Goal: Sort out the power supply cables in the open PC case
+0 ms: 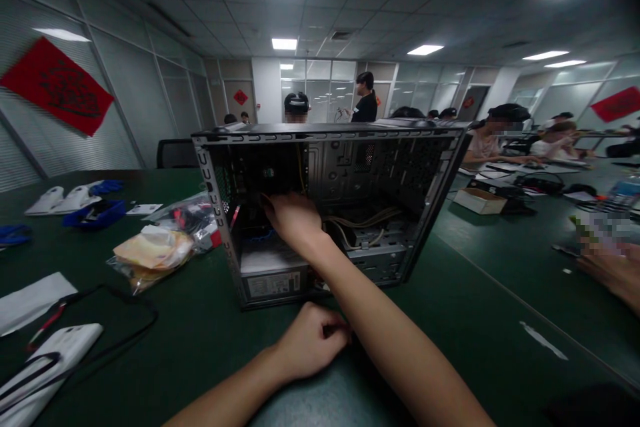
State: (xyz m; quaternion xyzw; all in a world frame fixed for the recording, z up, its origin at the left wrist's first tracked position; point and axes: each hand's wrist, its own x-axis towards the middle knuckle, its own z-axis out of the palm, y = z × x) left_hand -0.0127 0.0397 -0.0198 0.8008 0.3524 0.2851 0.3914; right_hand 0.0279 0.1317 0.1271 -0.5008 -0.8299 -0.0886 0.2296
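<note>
Your right hand (293, 217), its grip not discernible, reaches into the open computer case (345, 170) standing mid-table, and your left hand (310, 340) lies fisted on the near side, so a hard pull could snag the cables (360, 220) or tip the unbraced case.

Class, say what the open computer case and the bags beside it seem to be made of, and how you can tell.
The computer case looks like sheet metal, bare dull grey: punched holes, folded edges. The bags look like thin clear plastic, glossy and crinkled, contents showing through.
</note>
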